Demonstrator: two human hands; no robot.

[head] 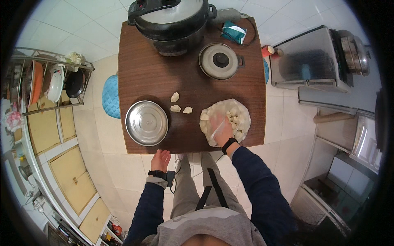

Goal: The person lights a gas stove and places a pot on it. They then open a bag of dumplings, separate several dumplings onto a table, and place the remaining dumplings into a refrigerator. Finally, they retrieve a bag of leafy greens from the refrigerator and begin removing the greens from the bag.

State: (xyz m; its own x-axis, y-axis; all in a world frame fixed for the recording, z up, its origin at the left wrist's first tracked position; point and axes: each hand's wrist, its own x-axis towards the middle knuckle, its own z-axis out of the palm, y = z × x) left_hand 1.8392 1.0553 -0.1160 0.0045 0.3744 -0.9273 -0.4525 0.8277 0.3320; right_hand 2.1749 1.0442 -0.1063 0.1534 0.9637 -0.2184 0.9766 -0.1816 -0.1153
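Note:
My right hand (223, 128) reaches into a clear plastic bag (212, 107) of dumplings on the right front of the table. The bag's film covers its fingers, so whether they grip a dumpling is hidden. Several pale dumplings (238, 123) show through and beside the film. My left hand (160, 160) is off the table's front edge with its fingers apart, holding nothing. Just beyond it sits a round stainless steel plate or shallow pan (147, 123) with a shiny bare inside. Three loose dumplings (175, 108) lie on the wood between the metal dish and the bag.
A black electric pressure cooker (175, 30) stands at the back of the brown wooden table (138, 73). Near it are a lidded pot (212, 69), a green packet (234, 32) and a cable. Blue cushioned stools (110, 97) flank the table; a dish rack (57, 106) stands left.

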